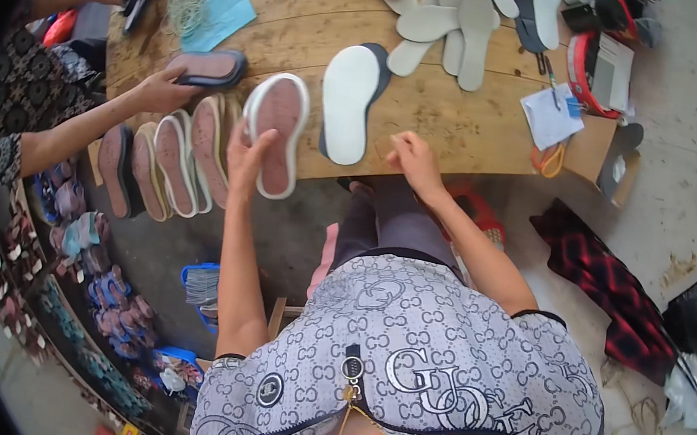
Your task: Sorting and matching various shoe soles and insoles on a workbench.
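Observation:
My left hand grips a shoe sole with a white rim and a pinkish-brown inner face, its thumb lying on that face. The sole stands tilted at the table's near edge. My right hand hovers by the same edge, fingers curled and pressed together; whether something small is between them is hidden. Between my hands, a white sole lies over a dark sole. Left of my left hand, several soles with pinkish inner faces lean in a row, among them a tan-rimmed sole and a dark-rimmed sole.
Across the wooden table, a co-worker's hand holds a dark sole. Pale insoles pile up at the far side. A string bundle and blue sheet lie left; a paper pad lies right.

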The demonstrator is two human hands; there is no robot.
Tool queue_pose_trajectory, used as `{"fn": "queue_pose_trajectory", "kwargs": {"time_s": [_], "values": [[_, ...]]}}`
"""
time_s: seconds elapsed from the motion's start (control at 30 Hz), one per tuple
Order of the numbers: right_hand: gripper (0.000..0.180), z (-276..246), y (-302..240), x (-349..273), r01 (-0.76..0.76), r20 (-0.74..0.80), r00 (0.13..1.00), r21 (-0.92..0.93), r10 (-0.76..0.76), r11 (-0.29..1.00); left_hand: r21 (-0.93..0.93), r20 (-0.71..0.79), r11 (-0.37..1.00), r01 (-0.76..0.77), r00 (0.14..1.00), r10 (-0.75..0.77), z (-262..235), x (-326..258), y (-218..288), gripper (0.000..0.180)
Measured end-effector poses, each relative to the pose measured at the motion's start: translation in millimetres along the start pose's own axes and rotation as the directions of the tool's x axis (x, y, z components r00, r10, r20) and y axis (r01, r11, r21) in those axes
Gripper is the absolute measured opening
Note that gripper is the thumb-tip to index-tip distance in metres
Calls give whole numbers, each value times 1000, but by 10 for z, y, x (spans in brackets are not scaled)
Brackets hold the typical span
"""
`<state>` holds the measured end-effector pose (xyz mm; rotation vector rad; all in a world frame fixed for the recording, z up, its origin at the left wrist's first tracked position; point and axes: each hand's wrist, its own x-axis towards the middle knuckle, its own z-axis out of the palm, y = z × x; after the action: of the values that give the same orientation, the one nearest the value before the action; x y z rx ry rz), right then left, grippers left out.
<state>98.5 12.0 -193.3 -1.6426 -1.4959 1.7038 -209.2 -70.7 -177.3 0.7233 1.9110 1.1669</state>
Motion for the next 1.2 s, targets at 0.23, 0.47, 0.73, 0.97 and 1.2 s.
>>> {"fn": "queue_pose_trajectory", "kwargs": {"time_s": [0.23, 0.47, 0.73, 0.97, 1.2], "values": [[31, 276, 167, 425, 690, 319, 678, -587, -662, 424, 536, -32, 803, -261, 944, 329, 360, -313, -274, 54], [10, 499, 351, 689, 771, 322, 630, -375, -707, 515, 705, 34, 668, -240, 951, 307, 369, -348, -337, 66], [15, 508, 133, 658, 698, 378, 715, -441, -589, 565, 588, -29, 749, -306, 917, 398, 592, -547, -103, 49], [19, 451, -101, 681, 801, 472, 592, -437, -653, 410, 177, -101, 984, -3, 995, 21, 1167, -479, -162, 36], [8, 697, 75, 835, 859, 538, 481, -446, -692, 251, 111, -50, 993, -29, 998, 35, 1049, -675, -507, 42]]}}
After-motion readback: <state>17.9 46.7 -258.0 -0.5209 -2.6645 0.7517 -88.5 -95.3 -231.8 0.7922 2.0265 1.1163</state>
